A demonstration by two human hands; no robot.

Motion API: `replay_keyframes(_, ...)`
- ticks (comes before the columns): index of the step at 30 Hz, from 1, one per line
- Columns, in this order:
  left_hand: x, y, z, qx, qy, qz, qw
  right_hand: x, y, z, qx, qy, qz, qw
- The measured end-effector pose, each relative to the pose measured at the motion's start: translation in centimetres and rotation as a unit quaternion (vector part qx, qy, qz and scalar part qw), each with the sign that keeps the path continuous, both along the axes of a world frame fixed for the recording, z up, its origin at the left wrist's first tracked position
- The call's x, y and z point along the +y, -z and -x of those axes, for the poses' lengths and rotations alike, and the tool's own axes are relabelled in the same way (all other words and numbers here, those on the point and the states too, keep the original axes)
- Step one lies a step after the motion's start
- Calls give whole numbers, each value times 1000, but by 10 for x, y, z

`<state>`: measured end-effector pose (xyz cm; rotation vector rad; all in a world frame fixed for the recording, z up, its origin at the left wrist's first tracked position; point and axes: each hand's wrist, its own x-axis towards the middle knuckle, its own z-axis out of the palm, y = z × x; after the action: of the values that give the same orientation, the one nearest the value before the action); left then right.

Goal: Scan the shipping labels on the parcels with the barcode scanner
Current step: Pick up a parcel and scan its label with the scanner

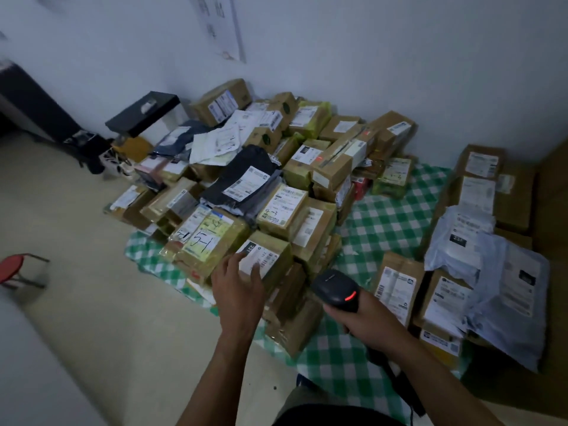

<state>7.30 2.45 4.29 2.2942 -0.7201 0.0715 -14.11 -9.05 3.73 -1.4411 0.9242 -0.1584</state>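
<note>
A big heap of cardboard parcels with white shipping labels lies on a green checked cloth on the floor. My left hand reaches over the nearest taped box, fingers spread, thumb and fingertips touching its white label. My right hand grips a black barcode scanner by its handle. The scanner head points toward the pile and a red light glows on it. The scanner sits to the right of the touched box, a little lower.
A second group of boxes and grey plastic mailers lies at the right by the wall. A black case stands behind the pile at the left. A red stool is at the left edge. Bare beige floor spreads left.
</note>
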Motion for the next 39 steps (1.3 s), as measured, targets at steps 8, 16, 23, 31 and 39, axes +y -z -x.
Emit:
replay_keyframes(8,6,14,-37,168,-8,-109,980,1,-5,-30,27,-16,11,999)
replay_keyframes(16,31,39,-10,289,-37,39,956,8,-1,-43,30,-7,10,999)
replay_keyframes(23,32,49,8,350,-48,177,919,7,0,-49,36,1,0,999)
replay_keyframes(31,14,31,-18,243,37,176,953,-9,-15,-33,27,10,19,999)
replay_keyframes(39,-53,-15,-21,170,194,213,942,-25,-62,-2,9,54,67,996)
